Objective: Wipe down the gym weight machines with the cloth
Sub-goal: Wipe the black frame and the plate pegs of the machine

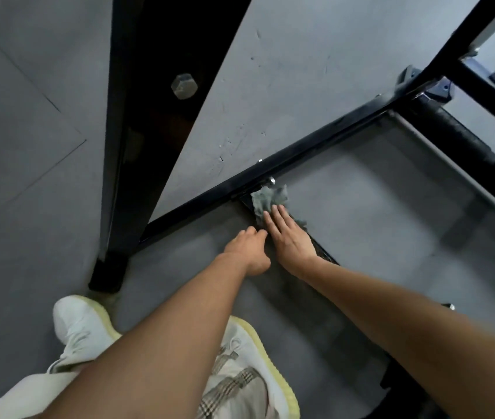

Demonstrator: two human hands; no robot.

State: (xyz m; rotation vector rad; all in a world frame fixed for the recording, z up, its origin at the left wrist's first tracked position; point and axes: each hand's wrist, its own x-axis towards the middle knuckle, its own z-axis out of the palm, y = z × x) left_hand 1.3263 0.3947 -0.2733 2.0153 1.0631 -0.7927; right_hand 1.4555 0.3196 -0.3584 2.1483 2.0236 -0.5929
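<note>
A crumpled grey-green cloth (269, 201) lies bunched on a short black metal base bar (318, 249) of the weight machine, right at the joint where that bar meets a long black steel floor rail (325, 133) running diagonally across the grey floor (376, 213). The right hand (290, 237) lies flat, palm down, with its fingers (273, 217) straight and spread a little, the fingertips pressing on the near edge of the cloth while most of the fabric sticks out beyond them; it is not gripping the cloth, only bearing on it with an outstretched hand. The left hand (247, 247) sits just beside the right one, on its left, loosely curled with the knuckles bent and thumb tucked under; nothing shows in its grasp, and whether it touches the floor or the bar cannot be told. A small silver bolt head (271, 180) shows on the rail just above the cloth. To the left a wide black upright post (152, 122) of the frame rises from a black foot (108, 272) on the floor, carrying a large dull hexagonal bolt (183, 86). Below the arms are two white knit sneakers with pale yellow soles (81, 325) and light trouser legs (234, 391), one with a faint check pattern.
</note>
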